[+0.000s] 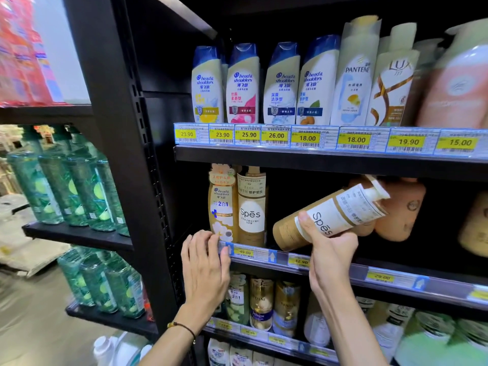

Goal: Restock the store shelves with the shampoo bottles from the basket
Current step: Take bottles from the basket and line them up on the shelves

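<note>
My right hand (327, 249) grips a tan Spes shampoo bottle (330, 215) by its lower body. The bottle is tilted with its white pump top pointing up and right, and it hangs in the opening of the middle shelf (383, 277). An upright Spes bottle (251, 207) of the same kind stands at the left of that shelf beside a gold head & shoulders bottle (221, 204). My left hand (204, 262) rests with its fingers on the shelf's front edge below the gold bottle. The basket is out of view.
The top shelf (317, 154) carries head & shoulders, Pantene and Lux bottles above yellow price tags. Peach bottles (398, 207) stand behind the tilted one. More bottles fill the lower shelves. A black upright post (126, 154) separates a left rack of green bottles (66, 180).
</note>
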Demonstrator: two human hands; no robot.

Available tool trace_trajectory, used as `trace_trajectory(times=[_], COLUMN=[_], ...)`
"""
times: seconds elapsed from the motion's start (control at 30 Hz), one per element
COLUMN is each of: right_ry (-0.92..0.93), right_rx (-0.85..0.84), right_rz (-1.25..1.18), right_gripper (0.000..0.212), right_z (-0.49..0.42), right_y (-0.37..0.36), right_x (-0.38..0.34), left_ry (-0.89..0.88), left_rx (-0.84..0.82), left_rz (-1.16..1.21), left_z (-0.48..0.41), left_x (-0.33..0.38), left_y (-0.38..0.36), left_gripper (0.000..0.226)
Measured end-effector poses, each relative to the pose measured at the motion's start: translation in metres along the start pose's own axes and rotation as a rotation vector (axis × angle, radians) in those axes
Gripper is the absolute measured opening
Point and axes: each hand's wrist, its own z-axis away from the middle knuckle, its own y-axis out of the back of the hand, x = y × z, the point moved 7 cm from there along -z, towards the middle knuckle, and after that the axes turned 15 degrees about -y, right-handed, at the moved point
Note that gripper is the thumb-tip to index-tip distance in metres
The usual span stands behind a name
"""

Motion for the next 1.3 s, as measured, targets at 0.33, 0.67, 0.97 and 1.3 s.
trace_trajectory(times=[0.33, 0.67, 0.97, 1.3], right_ry=[0.085, -0.079, -0.069, -0.086], right_rx=[-0.013, -0.169, -0.215, -0.270], right_rz=[0.513, 0.840, 0.956, 1.028], right_gripper=[0.066, 0.041, 0.038, 0.052], right_z=[-0.024, -0.043, -0.041, -0.041], right_y=[-0.004, -0.034, -0.040, -0.042], right_x=[0.003, 0.016, 0.017, 0.019], left_ry=[-0.039, -0.051, -0.054, -0.068], left_rx=[-0.044, -0.045, -0.031, -0.050], left_rz=[-0.032, -0.022, 0.006, 0.029], left_z=[0.004, 0.008, 0.009, 0.009], left_x=[-0.001, -0.001, -0.001, -0.003], left_y=[-0.010, -0.009, -0.012, -0.015], left_gripper=[0.029, 0.032, 0.032, 0.033])
